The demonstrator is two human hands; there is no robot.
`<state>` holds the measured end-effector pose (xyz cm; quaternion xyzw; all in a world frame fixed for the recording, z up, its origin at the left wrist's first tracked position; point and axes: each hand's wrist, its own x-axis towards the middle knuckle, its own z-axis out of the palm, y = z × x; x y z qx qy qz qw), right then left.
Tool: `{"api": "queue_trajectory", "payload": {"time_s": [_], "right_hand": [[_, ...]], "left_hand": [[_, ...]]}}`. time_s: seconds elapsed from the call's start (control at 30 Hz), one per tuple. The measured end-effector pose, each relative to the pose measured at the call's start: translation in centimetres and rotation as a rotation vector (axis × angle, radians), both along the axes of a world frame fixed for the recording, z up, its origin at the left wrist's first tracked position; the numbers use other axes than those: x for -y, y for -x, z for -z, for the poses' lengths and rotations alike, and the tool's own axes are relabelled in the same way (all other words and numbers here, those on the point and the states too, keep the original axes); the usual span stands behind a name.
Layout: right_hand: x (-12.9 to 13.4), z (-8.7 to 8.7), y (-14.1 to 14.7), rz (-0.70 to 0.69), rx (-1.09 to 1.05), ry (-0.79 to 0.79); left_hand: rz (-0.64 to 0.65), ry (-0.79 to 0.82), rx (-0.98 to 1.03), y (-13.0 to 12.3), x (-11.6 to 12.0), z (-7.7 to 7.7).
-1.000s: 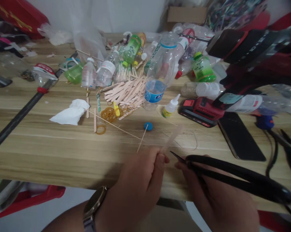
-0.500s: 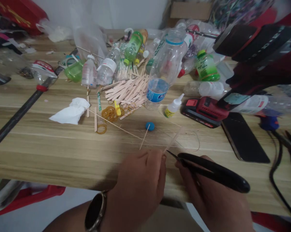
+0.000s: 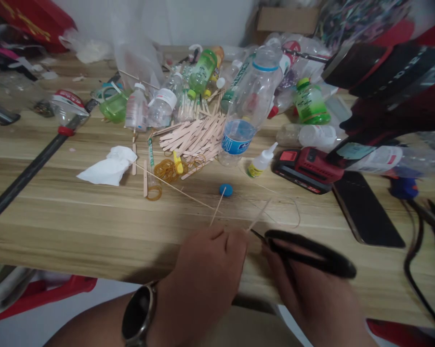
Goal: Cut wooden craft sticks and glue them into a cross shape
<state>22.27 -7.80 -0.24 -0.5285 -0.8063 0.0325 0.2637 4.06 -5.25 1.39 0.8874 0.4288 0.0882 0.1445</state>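
Observation:
My left hand (image 3: 212, 274), with a watch on the wrist, is closed near the table's front edge. A thin wooden strip (image 3: 259, 214) sticks out past its fingertips. A second thin stick (image 3: 217, 206) runs from the hand to a blue bottle cap (image 3: 226, 190) on the table; its near end is hidden behind the hand. My right hand (image 3: 307, 294) is closed around a black-handled tool (image 3: 311, 253). The tool's narrow dark tip lies close to the strip by my left fingertips; whether they touch I cannot tell.
Ahead lie a pile of craft sticks (image 3: 193, 137), rubber bands (image 3: 164, 170), a glue bottle (image 3: 261, 163) and a clear plastic bottle (image 3: 248, 103). A red and black cordless drill (image 3: 307, 168) and a phone (image 3: 367, 209) are at right. Crumpled tissue (image 3: 111, 166) lies left.
The black handle in my right hand has swung slightly and shifted left. The strip's far end sits a little lower. Most of the scene has moved slightly within the view.

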Motion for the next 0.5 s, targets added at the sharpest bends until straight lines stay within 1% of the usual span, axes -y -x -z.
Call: {"api": "queue_trajectory", "payload": {"time_s": [0.03,0.07,0.1,0.17,0.23,0.27,0.3,0.33,0.43,0.47,0.5], "right_hand": [[0.0,0.2,-0.1,-0.03,0.017,-0.024],[0.1,0.2,-0.2,-0.048,0.009,-0.015],[0.1,0.2,-0.2,-0.047,-0.022,0.024],[0.2,-0.1,-0.2,-0.014,-0.129,0.159],[0.3,-0.4,-0.1,0.017,-0.248,0.351],[0.4,-0.4,0.0,0.025,-0.281,0.412],[0.5,-0.4,0.0,0.024,-0.283,0.42],[0.6,-0.2,0.0,0.019,-0.255,0.378],[0.8,0.6,-0.1,-0.016,-0.119,0.125],[0.8,0.8,-0.2,-0.035,-0.094,0.074],[0.8,0.9,-0.2,-0.044,-0.088,0.056]], "left_hand": [[0.001,0.03,-0.005,0.1,0.0,-0.1],[0.011,0.024,-0.012,0.1,0.1,-0.1],[0.02,-0.017,-0.024,0.2,0.1,-0.1],[0.054,-0.179,-0.033,0.2,0.3,-0.1],[0.07,-0.345,-0.018,0.2,0.4,0.0],[0.063,-0.39,-0.006,0.1,0.5,0.0],[0.051,-0.407,0.005,0.1,0.5,0.0],[0.04,-0.396,0.011,0.1,0.6,-0.1],[-0.019,-0.352,0.011,-0.1,0.7,-0.4],[-0.029,-0.361,0.011,-0.2,0.8,-0.6],[-0.033,-0.377,0.011,-0.2,0.8,-0.7]]}}
